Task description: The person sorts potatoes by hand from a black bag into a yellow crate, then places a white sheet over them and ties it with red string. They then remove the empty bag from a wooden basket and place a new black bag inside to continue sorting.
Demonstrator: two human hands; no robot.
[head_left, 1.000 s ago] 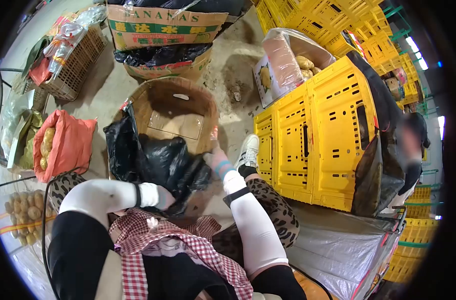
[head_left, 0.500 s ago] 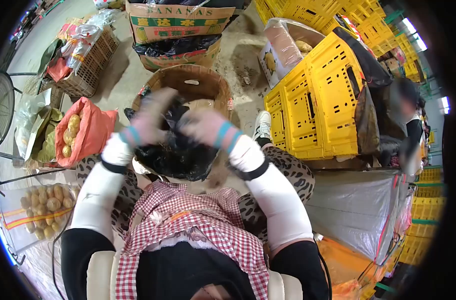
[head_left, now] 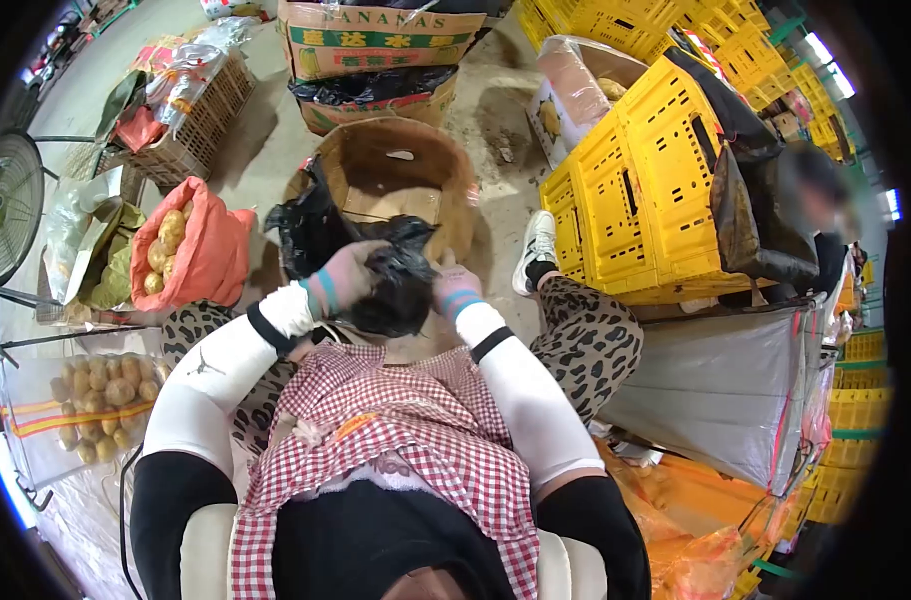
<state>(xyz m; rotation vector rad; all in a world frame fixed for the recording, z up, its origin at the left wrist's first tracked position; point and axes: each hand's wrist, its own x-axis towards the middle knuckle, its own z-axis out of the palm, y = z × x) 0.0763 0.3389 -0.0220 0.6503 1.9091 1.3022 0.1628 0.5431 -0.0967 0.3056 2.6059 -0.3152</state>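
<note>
A black plastic bag (head_left: 395, 285) lies bunched over the near part of an open cardboard box (head_left: 450, 180), with a loose end draped over the box's left side. My left hand (head_left: 347, 276), in a pale pinkish glove with a blue-striped cuff, is closed on the bag. At the bag's right side, my right hand (head_left: 457, 286) has its gloved fingers pinched on the plastic. Part of the box's bare floor shows beyond the bag. The bag hides the box's near side.
Left stand a red sack of potatoes (head_left: 200, 250), a clear bag of potatoes (head_left: 100, 400), a fan (head_left: 5, 210) and a woven crate (head_left: 200, 130). Banana cartons (head_left: 375, 60) stand beyond the box. Yellow crates (head_left: 635, 190) rise at right, with another person (head_left: 825, 220) behind them.
Both hands have come nearer to my body, drawing the bag's middle with them. More of the box's inside now shows. The hands were blurred by motion before.
</note>
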